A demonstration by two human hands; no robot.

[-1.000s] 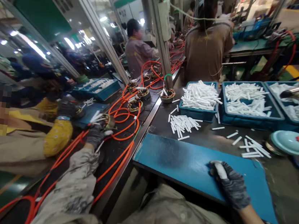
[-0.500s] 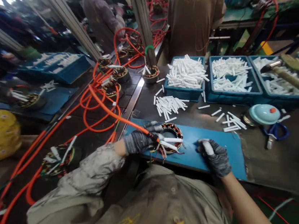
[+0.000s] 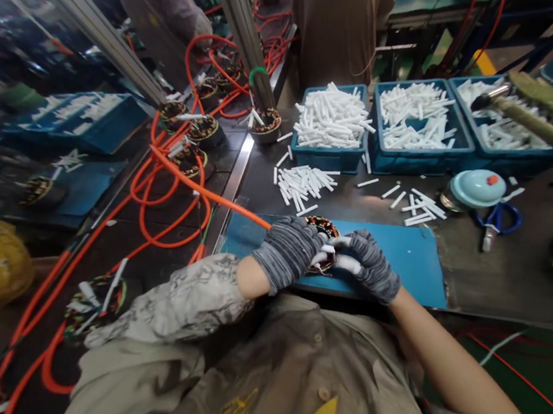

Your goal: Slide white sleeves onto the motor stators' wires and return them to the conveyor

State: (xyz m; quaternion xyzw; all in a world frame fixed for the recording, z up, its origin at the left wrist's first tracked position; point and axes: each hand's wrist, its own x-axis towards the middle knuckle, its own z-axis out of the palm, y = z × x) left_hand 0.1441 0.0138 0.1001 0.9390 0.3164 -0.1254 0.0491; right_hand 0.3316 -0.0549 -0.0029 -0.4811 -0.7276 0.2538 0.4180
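A ring-shaped motor stator (image 3: 322, 225) with coloured windings lies on the blue mat (image 3: 416, 258) in front of me, mostly covered by my hands. My left hand (image 3: 290, 250), in a grey striped glove, curls over its left side. Its fingers are closed, and what they grip is hidden. From the right, my right hand (image 3: 370, 265), gloved with white fingertips, reaches in with thumb and forefinger closed at a short white tube (image 3: 328, 248) on the stator. Thin wire ends hang below the fingers. An orange cable (image 3: 240, 209) runs in from the left and disappears behind my left hand.
White tubes fill blue bins (image 3: 327, 159) behind the mat, with a loose pile (image 3: 304, 187) before them. Scissors (image 3: 499, 224) lie beside a light-blue lidded container (image 3: 478, 188). Another stator (image 3: 95, 306) stands left, among orange cable loops. A wooden-handled tool (image 3: 543, 129) juts in right. Two people work beyond.
My right hand has moved left from the mat to the stator and closed at the white tube. My left hand has shifted right over the stator, hiding the cable's end. The view has shifted slightly.
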